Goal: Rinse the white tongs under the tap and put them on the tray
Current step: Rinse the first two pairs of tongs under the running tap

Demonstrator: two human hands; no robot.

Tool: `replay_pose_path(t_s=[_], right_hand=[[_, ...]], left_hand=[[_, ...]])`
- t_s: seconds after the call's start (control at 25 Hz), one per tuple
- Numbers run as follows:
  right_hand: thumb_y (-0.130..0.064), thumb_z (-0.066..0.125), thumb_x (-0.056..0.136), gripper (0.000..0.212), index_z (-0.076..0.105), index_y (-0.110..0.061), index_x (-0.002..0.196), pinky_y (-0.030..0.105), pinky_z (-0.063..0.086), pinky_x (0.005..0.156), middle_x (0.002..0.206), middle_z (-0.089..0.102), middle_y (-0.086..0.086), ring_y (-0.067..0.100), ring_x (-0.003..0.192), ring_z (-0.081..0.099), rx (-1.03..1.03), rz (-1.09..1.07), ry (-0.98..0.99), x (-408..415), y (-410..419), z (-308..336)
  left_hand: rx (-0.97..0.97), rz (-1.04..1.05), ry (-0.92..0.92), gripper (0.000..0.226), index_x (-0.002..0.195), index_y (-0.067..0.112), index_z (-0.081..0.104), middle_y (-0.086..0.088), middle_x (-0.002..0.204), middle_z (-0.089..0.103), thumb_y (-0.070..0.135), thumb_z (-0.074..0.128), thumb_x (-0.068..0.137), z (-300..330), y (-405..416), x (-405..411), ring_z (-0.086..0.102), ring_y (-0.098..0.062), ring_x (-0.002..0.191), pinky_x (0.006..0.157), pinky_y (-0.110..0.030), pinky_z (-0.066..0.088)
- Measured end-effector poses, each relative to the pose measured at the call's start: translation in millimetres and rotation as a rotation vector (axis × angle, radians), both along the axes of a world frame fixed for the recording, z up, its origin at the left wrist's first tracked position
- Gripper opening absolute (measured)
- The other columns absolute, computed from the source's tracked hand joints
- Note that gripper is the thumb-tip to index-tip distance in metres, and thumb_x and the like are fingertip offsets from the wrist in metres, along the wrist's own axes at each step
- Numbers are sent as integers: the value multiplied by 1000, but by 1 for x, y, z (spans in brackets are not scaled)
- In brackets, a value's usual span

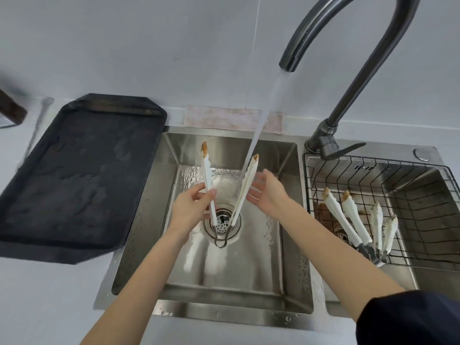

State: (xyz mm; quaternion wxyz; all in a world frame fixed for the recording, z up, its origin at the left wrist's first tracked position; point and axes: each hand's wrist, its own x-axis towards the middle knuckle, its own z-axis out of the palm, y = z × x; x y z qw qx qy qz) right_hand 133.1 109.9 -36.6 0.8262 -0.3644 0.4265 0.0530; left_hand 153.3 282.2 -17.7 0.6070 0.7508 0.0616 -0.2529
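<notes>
White tongs (245, 185) with brown-stained tips stand spread in a V over the left sink basin (171, 245), hinge down above the drain. My left hand (191, 207) grips the left arm of the tongs. My right hand (266, 192) is flat against the right arm, fingers apart. Water from the dark tap (348, 78) streams onto the right arm near its tip. The black tray (82, 170) lies on the counter left of the sink, wet on its surface.
Two more pairs of white tongs (353, 217) with stained tips lie in a black wire basket (423, 195) over the right basin. A pinkish cloth (231, 119) lies behind the sink. A dark object (11, 108) sits at the far left edge.
</notes>
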Motion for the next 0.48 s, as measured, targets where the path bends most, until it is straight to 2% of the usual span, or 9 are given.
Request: replay_pose_path(t_s=[0.12,0.28,0.36,0.48], right_hand=[[-32,26,101,35,52,-8,99,30,45,70,82,54,9,20,71,53,106,1,-58,13,1,0],[-25,38,98,23,50,-7,91,29,47,61,77,51,9,20,67,53,67,36,10,26,9,-6],[-22,40,98,21,51,-6,89,30,47,61,76,51,9,21,67,53,58,46,41,29,11,-11],[-13,36,98,15,47,-4,104,30,47,64,76,50,11,21,67,53,29,75,68,35,11,-13]], left_hand=[[54,-3,-52,15,102,20,64,-3,73,60,21,61,87,6,3,7,59,-11,63,44,-10,50],[139,-31,-135,9,95,26,62,3,68,60,24,61,87,10,1,15,55,-6,58,42,-7,48],[186,-41,-161,13,98,26,63,4,69,59,26,62,86,9,0,19,55,-6,60,44,-9,51],[220,-47,-168,26,110,22,65,5,72,61,28,62,85,5,-1,24,57,-6,64,48,-11,52]])
